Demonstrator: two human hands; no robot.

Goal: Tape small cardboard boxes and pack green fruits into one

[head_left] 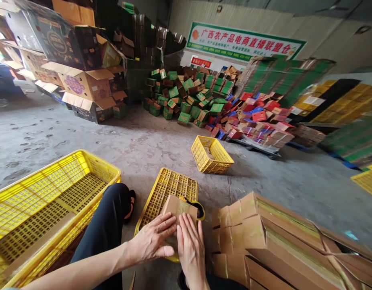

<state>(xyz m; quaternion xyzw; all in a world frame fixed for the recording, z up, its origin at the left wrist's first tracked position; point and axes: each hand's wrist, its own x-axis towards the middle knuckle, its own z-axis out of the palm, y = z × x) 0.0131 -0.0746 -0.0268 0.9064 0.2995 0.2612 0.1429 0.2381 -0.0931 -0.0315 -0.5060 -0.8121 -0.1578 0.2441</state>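
Carton (177,208) on crate (175,183), warehouse floor (143,137)

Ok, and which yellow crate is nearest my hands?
The middle crate, beneath the cardboard box your left hand and right hand rest on. The left crate and the crate farther ahead stand apart from that box.

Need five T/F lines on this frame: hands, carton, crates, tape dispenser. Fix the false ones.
1. The left hand and right hand are both on the small carton. True.
2. The right hand grips the tape dispenser. False: neither hand holds it; it is beyond the right hand's fingers, by the carton's far right side.
3. The carton rests on a yellow crate. True.
4. The large crate at the person's left is blue. False: it is yellow.
5. Strapped cardboard lies to the person's right. True.
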